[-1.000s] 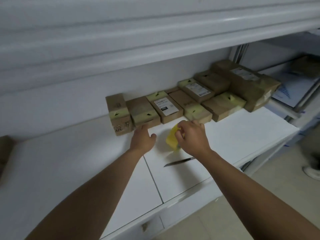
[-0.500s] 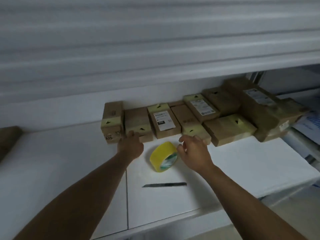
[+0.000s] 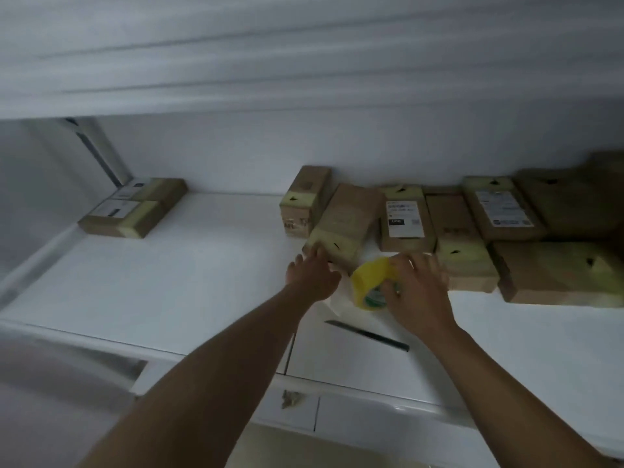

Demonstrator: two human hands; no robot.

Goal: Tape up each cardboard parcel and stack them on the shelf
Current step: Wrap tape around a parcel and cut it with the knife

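Observation:
A row of brown cardboard parcels with yellow tape [image 3: 405, 221] lies along the back of the white shelf [image 3: 202, 282]. One parcel [image 3: 347, 221] sits askew, its front end pulled out of the row. My left hand [image 3: 312, 275] touches that front end with spread, straight fingers. A yellow tape roll [image 3: 368, 282] stands on edge on the shelf just right of it. My right hand [image 3: 418, 292] covers the roll's right side, fingers curled round it.
A dark blade-like cutter [image 3: 368, 334] lies flat on the shelf in front of the roll. Two more taped parcels [image 3: 135, 207] lie in the far left corner. An upper shelf [image 3: 304, 79] hangs low overhead. Bare shelf stretches between the left parcels and the row.
The view swung left and nearer. The parcel at my left hand now lies askew from the row. My right hand moved from beside the tape roll onto it.

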